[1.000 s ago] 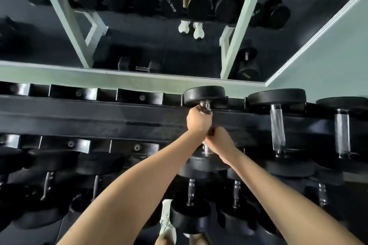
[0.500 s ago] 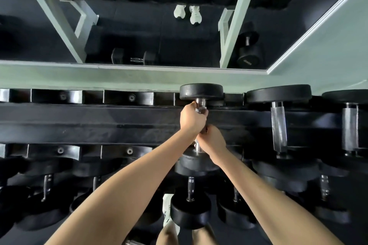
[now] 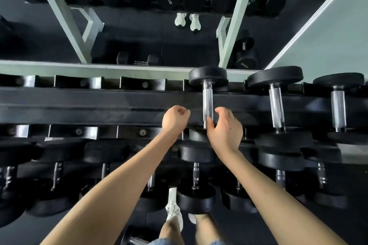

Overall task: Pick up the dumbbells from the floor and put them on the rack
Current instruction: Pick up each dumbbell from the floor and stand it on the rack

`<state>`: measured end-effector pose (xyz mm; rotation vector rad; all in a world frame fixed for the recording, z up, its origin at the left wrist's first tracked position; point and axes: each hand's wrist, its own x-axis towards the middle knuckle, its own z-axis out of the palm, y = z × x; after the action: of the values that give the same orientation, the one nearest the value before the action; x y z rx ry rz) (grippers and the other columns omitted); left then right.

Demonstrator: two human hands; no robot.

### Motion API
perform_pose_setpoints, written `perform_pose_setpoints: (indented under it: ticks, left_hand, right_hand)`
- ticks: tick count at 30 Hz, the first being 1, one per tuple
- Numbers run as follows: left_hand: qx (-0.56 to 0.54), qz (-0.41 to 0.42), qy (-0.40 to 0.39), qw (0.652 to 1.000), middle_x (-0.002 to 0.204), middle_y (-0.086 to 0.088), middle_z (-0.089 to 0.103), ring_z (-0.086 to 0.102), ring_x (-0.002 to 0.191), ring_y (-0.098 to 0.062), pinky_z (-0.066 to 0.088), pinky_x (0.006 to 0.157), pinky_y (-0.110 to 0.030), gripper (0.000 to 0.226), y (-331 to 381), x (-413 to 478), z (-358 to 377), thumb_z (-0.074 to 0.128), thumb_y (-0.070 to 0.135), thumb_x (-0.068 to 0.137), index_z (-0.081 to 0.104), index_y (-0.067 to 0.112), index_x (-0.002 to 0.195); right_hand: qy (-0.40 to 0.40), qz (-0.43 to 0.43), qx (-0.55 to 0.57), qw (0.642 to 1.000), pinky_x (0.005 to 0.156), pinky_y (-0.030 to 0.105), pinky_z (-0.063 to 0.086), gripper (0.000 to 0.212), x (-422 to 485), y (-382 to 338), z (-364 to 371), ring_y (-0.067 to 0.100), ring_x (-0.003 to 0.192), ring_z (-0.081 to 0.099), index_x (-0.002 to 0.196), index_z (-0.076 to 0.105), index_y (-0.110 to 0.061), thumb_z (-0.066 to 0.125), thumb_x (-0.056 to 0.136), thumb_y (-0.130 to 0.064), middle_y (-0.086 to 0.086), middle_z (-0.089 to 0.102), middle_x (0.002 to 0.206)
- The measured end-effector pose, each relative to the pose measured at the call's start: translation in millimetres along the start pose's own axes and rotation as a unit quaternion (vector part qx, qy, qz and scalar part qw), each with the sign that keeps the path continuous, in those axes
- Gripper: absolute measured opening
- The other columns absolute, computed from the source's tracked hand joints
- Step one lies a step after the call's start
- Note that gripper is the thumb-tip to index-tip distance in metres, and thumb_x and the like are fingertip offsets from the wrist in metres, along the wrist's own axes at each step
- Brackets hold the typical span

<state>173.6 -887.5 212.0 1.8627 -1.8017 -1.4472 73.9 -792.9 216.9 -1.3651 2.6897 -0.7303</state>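
A black dumbbell with a chrome handle (image 3: 207,101) lies across the top tier of the black rack (image 3: 99,103), its far head resting in a saddle. My left hand (image 3: 175,120) hovers just left of the handle, curled into a loose fist and holding nothing. My right hand (image 3: 226,131) is just right of the handle's near end, fingers apart, with the thumb close to or touching the chrome. Part of another dumbbell (image 3: 132,237) shows on the floor at the bottom edge, beside my leg.
Two larger dumbbells (image 3: 275,105) (image 3: 338,105) sit to the right on the top tier. Bare saddles (image 3: 79,82) run to the left. The lower tier holds several dumbbells (image 3: 196,177). A wall mirror (image 3: 139,36) stands behind the rack. My shoe (image 3: 174,207) is below.
Both hands have come off the dumbbell's handle and moved apart, left and right. The dumbbell now rests on the top tier by itself.
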Motion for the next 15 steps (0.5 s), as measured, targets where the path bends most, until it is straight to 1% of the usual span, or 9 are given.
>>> perform_pose_setpoints:
  ticks: [2,3,6,7,10,11,12,13,15]
  left_hand:
    - [0.001,-0.008,-0.008,1.0,0.106,-0.006,0.071,0.065,0.101,-0.025,0.048,0.082,-0.03,0.029,-25.0,-15.9,-6.2,0.056,0.026,0.089,0.066,0.011,0.111]
    - [-0.002,-0.011,-0.007,1.0,0.101,-0.007,0.072,0.066,0.097,-0.026,0.05,0.079,-0.032,0.027,-37.5,-24.1,-8.9,0.056,0.026,0.089,0.068,0.012,0.108]
    - [-0.011,-0.033,0.012,0.999,0.084,-0.005,0.07,0.064,0.078,-0.023,0.051,0.07,-0.032,0.025,-75.2,-54.8,-16.8,0.054,0.026,0.087,0.069,0.012,0.1]
    - [-0.019,-0.043,0.019,0.999,0.082,-0.003,0.069,0.063,0.076,-0.022,0.052,0.069,-0.033,0.025,-88.9,-66.5,-18.8,0.053,0.026,0.087,0.069,0.012,0.1]
    - [-0.069,-0.078,0.048,0.993,0.083,-0.007,0.071,0.066,0.078,-0.025,0.058,0.081,-0.04,0.022,-136.1,-108.6,-22.3,0.054,0.021,0.085,0.07,0.011,0.096]
    - [-0.096,-0.095,0.063,0.989,0.078,-0.007,0.069,0.065,0.074,-0.025,0.058,0.079,-0.04,0.019,-153.4,-126.9,-22.4,0.055,0.021,0.085,0.069,0.011,0.093]
    - [-0.124,-0.113,0.078,0.983,0.072,-0.006,0.067,0.063,0.068,-0.023,0.058,0.073,-0.038,0.016,-171.0,-147.4,-22.0,0.056,0.022,0.086,0.068,0.012,0.09]
    - [-0.148,-0.128,0.095,0.976,0.068,-0.004,0.065,0.061,0.063,-0.021,0.056,0.064,-0.032,0.014,-189.0,-168.3,-21.1,0.056,0.022,0.086,0.066,0.013,0.088]
    - [-0.177,-0.151,0.131,0.964,0.062,-0.001,0.063,0.056,0.052,-0.015,0.045,0.045,-0.019,0.012,-228.6,-209.9,-18.5,0.055,0.019,0.084,0.065,0.013,0.086]
  right_hand:
    - [0.029,-0.057,-0.014,0.998,0.059,0.033,0.05,0.029,-24.1,-3.1,-2.4,0.032,0.067,0.067,0.095,0.064,-0.003,0.077,0.071,-0.011,0.012,0.07,0.086]
    - [0.028,-0.079,-0.015,0.996,0.059,0.032,0.051,0.029,-37.0,-4.9,-3.6,0.031,0.066,0.067,0.094,0.064,-0.003,0.078,0.069,-0.009,0.012,0.07,0.086]
    - [0.006,-0.13,-0.007,0.991,0.06,0.031,0.051,0.027,-77.3,-11.5,-8.6,0.029,0.067,0.067,0.091,0.064,-0.006,0.078,0.068,-0.008,0.009,0.069,0.087]
    - [-0.012,-0.143,-0.003,0.99,0.061,0.031,0.051,0.026,-92.2,-14.4,-9.8,0.029,0.068,0.067,0.091,0.065,-0.006,0.078,0.068,-0.008,0.009,0.069,0.087]
    - [-0.082,-0.19,0.01,0.978,0.059,0.031,0.051,0.025,-142.3,-20.5,-11.5,0.029,0.066,0.067,0.091,0.066,-0.007,0.078,0.069,-0.01,0.009,0.069,0.085]
    - [-0.113,-0.199,0.015,0.973,0.059,0.031,0.051,0.024,-161.1,-21.2,-12.4,0.029,0.069,0.067,0.093,0.067,-0.007,0.076,0.072,-0.011,0.009,0.069,0.087]
    - [-0.153,-0.202,0.021,0.967,0.062,0.033,0.051,0.023,-180.7,-21.4,-12.9,0.03,0.077,0.067,0.098,0.066,-0.007,0.072,0.077,-0.014,0.009,0.068,0.094]
    - [-0.198,-0.201,0.021,0.959,0.068,0.035,0.051,0.025,-201.2,-20.8,-12.6,0.03,0.088,0.066,0.107,0.064,-0.008,0.066,0.084,-0.017,0.008,0.066,0.104]
    - [-0.284,-0.211,0.01,0.935,0.079,0.036,0.048,0.03,-243.2,-15.4,-8.0,0.027,0.106,0.059,0.12,0.057,-0.011,0.054,0.093,-0.024,0.005,0.06,0.12]
